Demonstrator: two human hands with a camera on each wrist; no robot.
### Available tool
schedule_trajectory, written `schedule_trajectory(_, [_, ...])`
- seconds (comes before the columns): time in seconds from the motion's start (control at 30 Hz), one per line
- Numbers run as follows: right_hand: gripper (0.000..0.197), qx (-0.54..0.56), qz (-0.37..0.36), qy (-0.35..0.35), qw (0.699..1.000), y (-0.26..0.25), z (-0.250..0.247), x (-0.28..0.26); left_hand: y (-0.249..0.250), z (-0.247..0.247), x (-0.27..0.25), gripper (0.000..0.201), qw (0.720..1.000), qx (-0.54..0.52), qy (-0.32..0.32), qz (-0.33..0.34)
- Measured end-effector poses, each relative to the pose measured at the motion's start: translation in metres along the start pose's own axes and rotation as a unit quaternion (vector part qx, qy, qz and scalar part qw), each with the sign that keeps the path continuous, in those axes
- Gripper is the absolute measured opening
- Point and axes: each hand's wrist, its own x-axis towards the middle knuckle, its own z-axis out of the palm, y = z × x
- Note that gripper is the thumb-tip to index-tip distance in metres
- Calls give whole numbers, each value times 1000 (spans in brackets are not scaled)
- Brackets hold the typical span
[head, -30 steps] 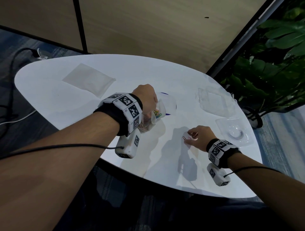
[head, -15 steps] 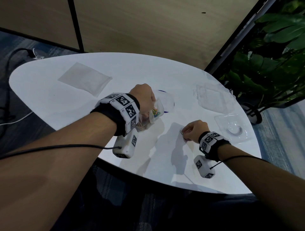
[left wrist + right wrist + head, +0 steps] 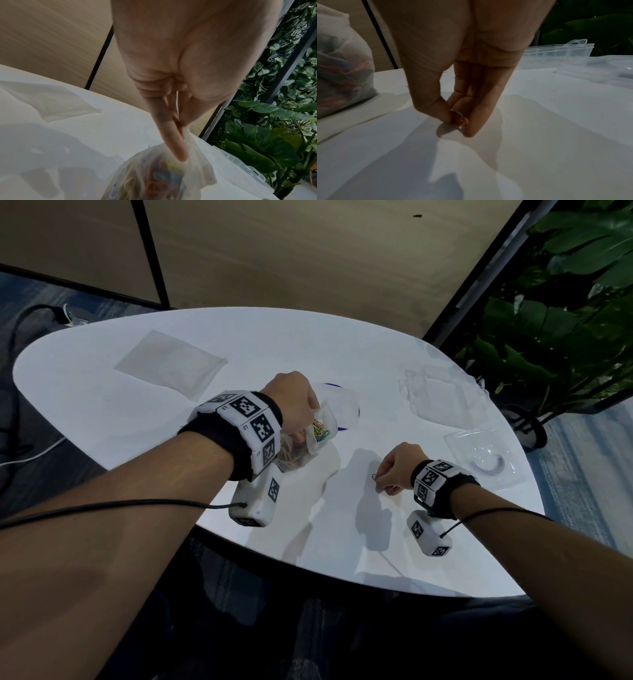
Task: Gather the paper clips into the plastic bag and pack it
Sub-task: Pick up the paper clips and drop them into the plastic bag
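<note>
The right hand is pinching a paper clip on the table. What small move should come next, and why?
Probably lift the paper clip off the table and carry it left to the plastic bag. The right hand pinches the clip between thumb and fingers, low at the surface, while the left hand holds the bag, which already contains coloured clips, at its top.

White oval table (image 3: 113,412); flat clear sheet (image 3: 171,363) far left; clear plastic box (image 3: 442,400), clear tray (image 3: 484,458) right; plant (image 3: 561,313) beyond.
</note>
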Motion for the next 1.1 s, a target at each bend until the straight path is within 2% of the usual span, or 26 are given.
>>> schedule_trajectory(0.1, [11,21,2,-18,1000,-3,-5,-1,-2,0,2,36,1000,-10,-6,-5])
schedule_trajectory(0.17, [9,133,5,-17,991,-13,-12,-1,-3,-1,3,34,1000,-20,-16,-9])
schedule_trajectory(0.27, [6,323,-39,-28,945,-46,-27,-10,-1,-1,3,32,999,-34,-22,-15])
schedule_trajectory(0.37, [7,370,-122,-53,919,-84,-35,-24,1,-1,4,32,999,-39,-23,-10])
schedule_trajectory(0.47, [4,344,-171,-60,921,-108,-28,-33,1,-1,3,32,999,-40,-19,-6])
schedule_trajectory(0.57, [14,276,-188,-37,942,-117,-17,-35,1,-4,0,29,999,-35,-14,3])
schedule_trajectory(0.67, [14,199,-223,-22,954,-120,-16,-36,-1,-9,-1,32,999,-36,-1,13])
schedule_trajectory(0.83, [14,74,-304,-28,949,-120,-18,-50,-9,-17,1,34,998,-58,18,13])
schedule_trajectory(0.97, [8,-61,-373,49,924,-120,-11,-55,-14,-20,0,32,997,-74,15,20])
schedule_trajectory(1.03, [6,-56,-368,49,927,-124,-11,-58,-15,-24,-1,29,996,-78,24,27])
schedule_trajectory(1.1, [5,-1,-364,48,930,-130,-12,-63,-19,-30,0,29,995,-91,23,31])
